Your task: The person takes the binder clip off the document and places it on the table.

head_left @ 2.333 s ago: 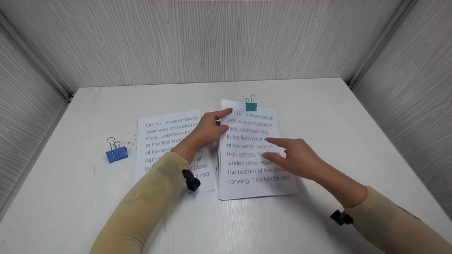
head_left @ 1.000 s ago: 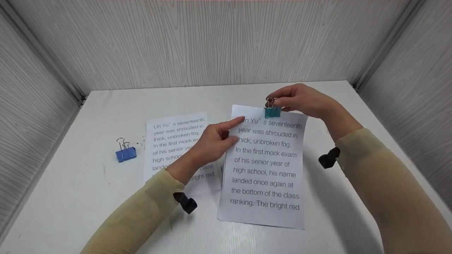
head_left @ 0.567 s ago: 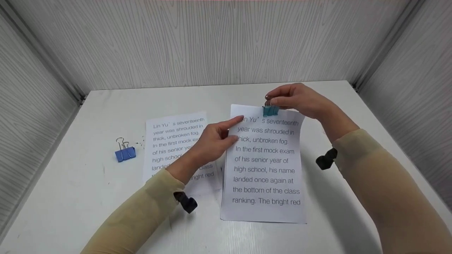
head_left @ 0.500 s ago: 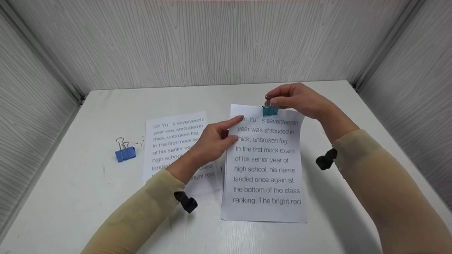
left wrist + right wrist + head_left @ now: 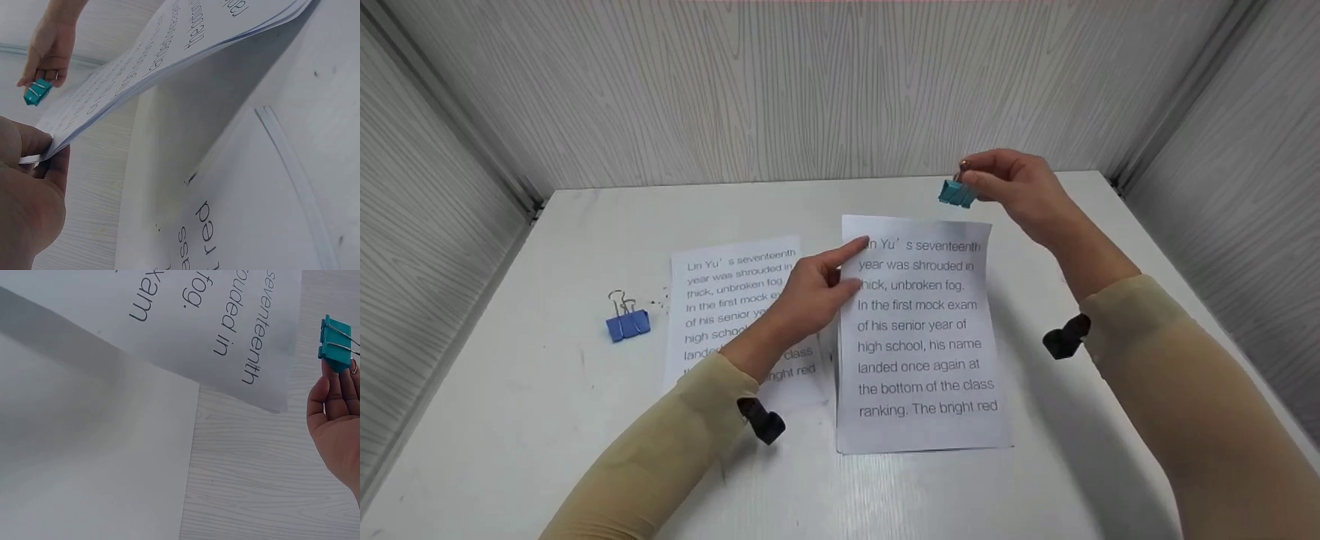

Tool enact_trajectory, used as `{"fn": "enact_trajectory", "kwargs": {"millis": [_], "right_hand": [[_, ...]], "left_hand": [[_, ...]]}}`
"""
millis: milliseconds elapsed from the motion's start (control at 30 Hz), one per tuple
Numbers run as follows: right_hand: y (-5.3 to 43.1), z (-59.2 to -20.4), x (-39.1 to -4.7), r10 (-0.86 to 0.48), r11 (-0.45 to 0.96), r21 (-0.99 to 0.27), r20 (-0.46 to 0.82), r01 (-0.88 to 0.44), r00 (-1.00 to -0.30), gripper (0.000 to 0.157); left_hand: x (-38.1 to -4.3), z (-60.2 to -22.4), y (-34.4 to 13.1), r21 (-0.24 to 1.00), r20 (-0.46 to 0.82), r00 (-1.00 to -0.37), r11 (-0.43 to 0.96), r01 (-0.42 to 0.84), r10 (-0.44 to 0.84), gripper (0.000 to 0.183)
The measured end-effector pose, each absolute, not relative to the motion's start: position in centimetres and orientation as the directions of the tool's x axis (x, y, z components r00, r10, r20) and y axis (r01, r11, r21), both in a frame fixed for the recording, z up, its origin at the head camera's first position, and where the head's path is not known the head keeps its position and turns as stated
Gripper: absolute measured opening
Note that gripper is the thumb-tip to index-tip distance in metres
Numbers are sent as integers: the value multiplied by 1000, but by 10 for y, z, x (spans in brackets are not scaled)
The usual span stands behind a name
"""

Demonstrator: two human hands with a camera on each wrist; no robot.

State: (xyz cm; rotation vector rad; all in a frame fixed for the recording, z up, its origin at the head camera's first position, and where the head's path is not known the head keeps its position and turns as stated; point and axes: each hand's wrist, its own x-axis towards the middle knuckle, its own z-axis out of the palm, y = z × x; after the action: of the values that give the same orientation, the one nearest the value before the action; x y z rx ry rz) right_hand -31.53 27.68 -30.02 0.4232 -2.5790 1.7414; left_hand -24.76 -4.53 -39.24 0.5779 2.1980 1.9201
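Raised at its top end, a stack of printed sheets [image 5: 922,337] slopes up from the table, and my left hand [image 5: 814,292] pinches its upper left edge. In the left wrist view the stack [image 5: 169,62] is seen from the side, gripped between thumb and fingers. Past the stack's top edge, my right hand [image 5: 1024,191] holds a teal binder clip [image 5: 957,193] by its wire handles, apart from the paper. The right wrist view shows the teal clip [image 5: 336,343] above the fingertips of that hand [image 5: 337,422].
A second stack of printed sheets [image 5: 735,285] lies flat on the white table [image 5: 547,420], partly under my left forearm. Left of it is a blue binder clip [image 5: 628,325]. Grey wood-grain panels [image 5: 825,90] enclose the back and sides.
My right hand first reached to the teal clip on the stack's top edge and squeezed its handles. The clip is now off the paper, up and to the right. My left hand kept hold.
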Motion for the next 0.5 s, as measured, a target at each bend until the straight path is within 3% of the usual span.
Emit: {"fn": "enact_trajectory", "kwargs": {"millis": [500], "right_hand": [[343, -322, -309, -75, 356, -933, 15, -41, -997, 46]], "left_hand": [[-281, -405, -60, 983, 57, -952, 151, 106, 300, 62]]}}
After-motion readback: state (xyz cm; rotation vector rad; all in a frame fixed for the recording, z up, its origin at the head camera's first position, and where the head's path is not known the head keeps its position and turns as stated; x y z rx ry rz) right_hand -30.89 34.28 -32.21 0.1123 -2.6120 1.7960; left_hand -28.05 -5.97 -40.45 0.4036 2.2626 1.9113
